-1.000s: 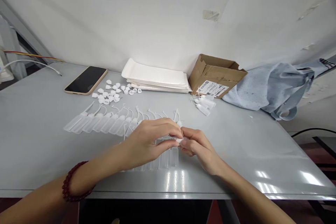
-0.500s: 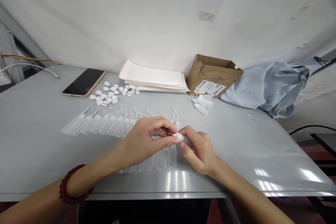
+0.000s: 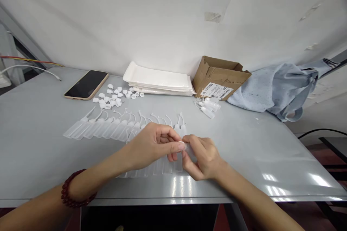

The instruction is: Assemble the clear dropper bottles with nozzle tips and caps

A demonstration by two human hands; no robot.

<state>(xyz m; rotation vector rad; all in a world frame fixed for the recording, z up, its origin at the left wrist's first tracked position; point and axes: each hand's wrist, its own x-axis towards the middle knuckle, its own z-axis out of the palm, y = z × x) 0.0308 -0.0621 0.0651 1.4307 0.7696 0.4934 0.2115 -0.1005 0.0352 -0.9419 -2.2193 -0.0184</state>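
Observation:
My left hand (image 3: 153, 146) pinches a small white cap (image 3: 181, 143) between thumb and fingers; most of the cap is covered. A translucent plastic squeeze bottle (image 3: 191, 153) is gripped in my right hand (image 3: 204, 157), its neck end meeting the cap. Behind and beneath my hands lie rows of similar clear bottles (image 3: 99, 129), their thin white spouts turned toward the wall. The nearer row is partly hidden by my left hand. Farther back on the left is a loose pile of white caps (image 3: 112, 100).
A phone (image 3: 87, 85) lies at the back left of the grey table (image 3: 244, 144). A stack of white envelopes (image 3: 158, 78) and an open cardboard box (image 3: 221, 79) stand by the wall, with several bottles (image 3: 209, 107) before the box. A light blue cloth bag (image 3: 265, 86) sits at right.
My left fingers have closed further over the cap, hiding its thin tip. Both hands have shifted slightly, and the bottle has turned a little. The things on the table stay put.

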